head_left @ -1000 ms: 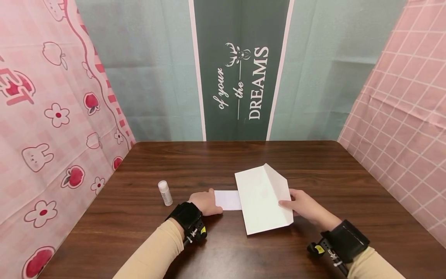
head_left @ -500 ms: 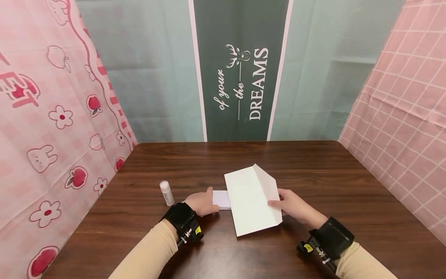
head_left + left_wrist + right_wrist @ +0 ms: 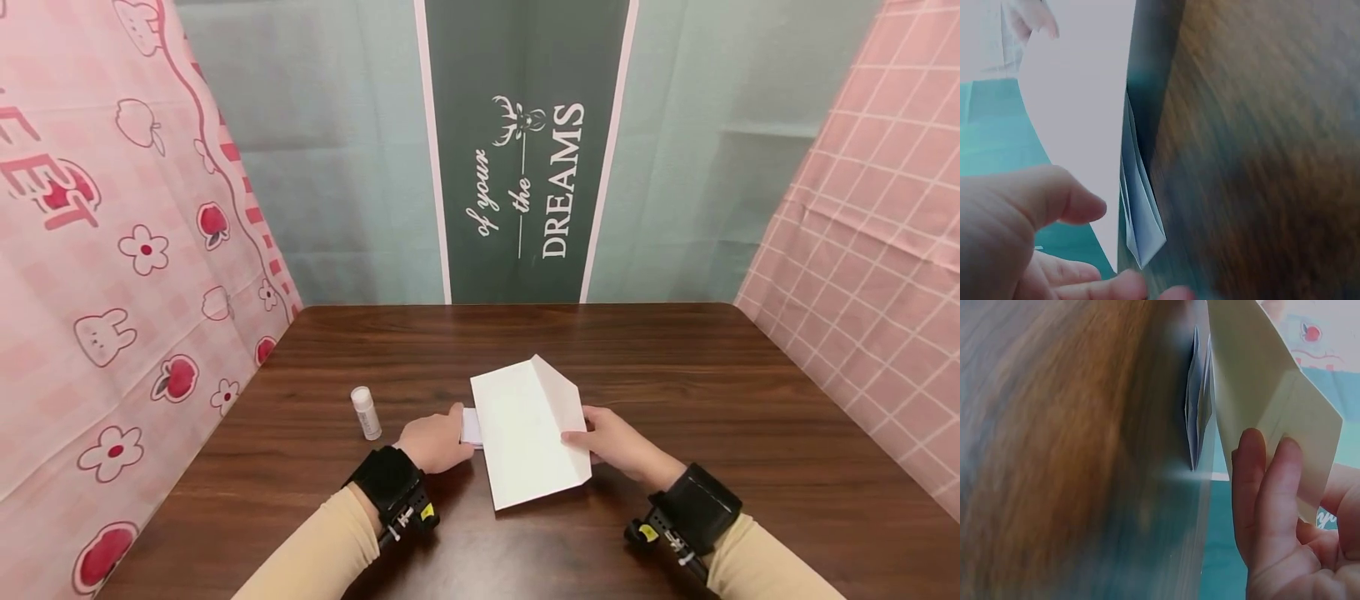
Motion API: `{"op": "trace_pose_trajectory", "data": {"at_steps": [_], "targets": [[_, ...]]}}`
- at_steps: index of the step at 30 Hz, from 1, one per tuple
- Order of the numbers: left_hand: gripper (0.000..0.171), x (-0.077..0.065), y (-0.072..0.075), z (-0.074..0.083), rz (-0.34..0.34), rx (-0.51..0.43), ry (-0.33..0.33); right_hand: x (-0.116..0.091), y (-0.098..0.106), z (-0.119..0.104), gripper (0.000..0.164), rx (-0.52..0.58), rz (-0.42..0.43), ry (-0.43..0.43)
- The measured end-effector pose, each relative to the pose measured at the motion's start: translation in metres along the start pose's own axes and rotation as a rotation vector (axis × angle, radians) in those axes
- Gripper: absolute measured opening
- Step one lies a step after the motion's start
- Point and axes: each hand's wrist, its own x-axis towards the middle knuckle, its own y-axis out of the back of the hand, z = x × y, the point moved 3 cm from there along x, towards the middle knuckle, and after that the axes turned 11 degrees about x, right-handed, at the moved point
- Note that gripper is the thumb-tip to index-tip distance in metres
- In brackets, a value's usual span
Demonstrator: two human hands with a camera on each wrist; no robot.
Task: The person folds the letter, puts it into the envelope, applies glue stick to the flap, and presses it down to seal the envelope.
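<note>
My right hand (image 3: 615,443) pinches the right edge of a white paper sheet (image 3: 525,442), thumb on top and fingers behind. One side of the sheet is creased into a flap (image 3: 1304,425) with angled corners. Beneath it, a folded pale paper (image 3: 470,427) lies on the table, mostly covered in the head view. From the side, in the left wrist view, this folded paper (image 3: 1141,219) shows several loose layers. At its left end is my left hand (image 3: 433,442), thumb and fingers spread apart; whether they touch the paper I cannot tell.
A white glue stick (image 3: 366,413) stands on the dark wood table (image 3: 637,350), left of my left hand. Pink patterned cloth (image 3: 172,317) hangs at the left, pink checked cloth (image 3: 877,250) at the right, and a green curtain (image 3: 360,167) behind.
My right hand has carried the white sheet leftward, so it covers more of the folded paper. My left hand stays at the paper's left end. The view has shifted slightly.
</note>
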Motion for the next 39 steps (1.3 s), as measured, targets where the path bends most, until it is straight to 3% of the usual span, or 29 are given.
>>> {"op": "trace_pose_trajectory", "data": {"at_steps": [5,11,18,24,34,39], "targets": [[0.043,-0.006,0.002,0.009,0.143,0.076,-0.022,0.002,-0.007,-0.001,0.045,0.015,-0.021,0.01],[0.062,-0.018,0.005,0.027,0.185,0.161,-0.06,0.002,-0.016,-0.003,0.048,0.057,-0.052,0.022],[0.086,-0.028,0.002,0.047,0.199,0.246,-0.139,0.001,-0.027,-0.007,0.051,0.133,-0.118,0.039],[0.098,-0.034,-0.006,0.055,0.176,0.247,-0.204,0.002,-0.036,-0.01,0.053,0.138,-0.137,0.037],[0.102,-0.034,-0.016,0.055,0.153,0.252,-0.232,0.005,-0.05,-0.01,0.051,0.152,-0.172,0.039],[0.099,-0.033,-0.021,0.051,0.144,0.258,-0.246,0.005,-0.055,-0.011,0.048,0.09,-0.233,0.05]]}}
